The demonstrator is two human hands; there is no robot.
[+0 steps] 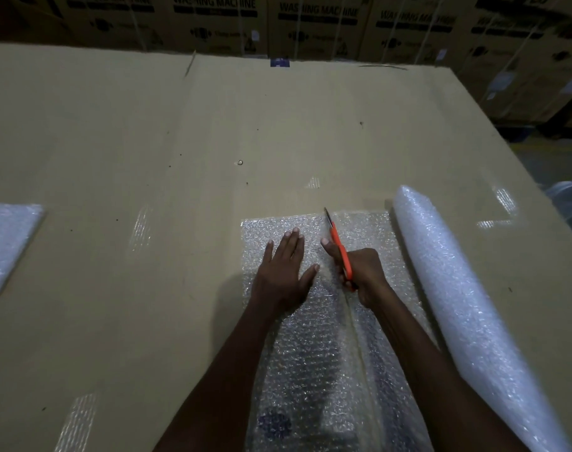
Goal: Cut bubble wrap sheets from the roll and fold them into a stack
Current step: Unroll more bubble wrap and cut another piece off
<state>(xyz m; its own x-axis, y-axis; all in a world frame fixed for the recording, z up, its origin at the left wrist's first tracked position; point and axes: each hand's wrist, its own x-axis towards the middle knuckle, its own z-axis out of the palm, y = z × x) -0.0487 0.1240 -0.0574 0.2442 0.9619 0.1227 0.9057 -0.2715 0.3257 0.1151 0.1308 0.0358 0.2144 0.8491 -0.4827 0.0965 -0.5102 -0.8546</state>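
Note:
A bubble wrap roll (457, 288) lies at the right on the cardboard surface (147, 141), with a sheet (310, 353) unrolled flat to its left. My right hand (363, 272) grips orange-handled scissors (338, 246), blades pointing away near the sheet's far edge; a cut line runs back toward me along the sheet. My left hand (283, 265) presses flat with spread fingers on the sheet, just left of the cut. A folded stack of bubble wrap (7, 243) rests at the far left edge of the view.
Cardboard boxes printed "WASHING MACHINE" (317, 14) line the back. The cardboard surface ends at the right, where the floor (552, 158) lies lower. Strips of clear tape (141, 226) shine on the cardboard.

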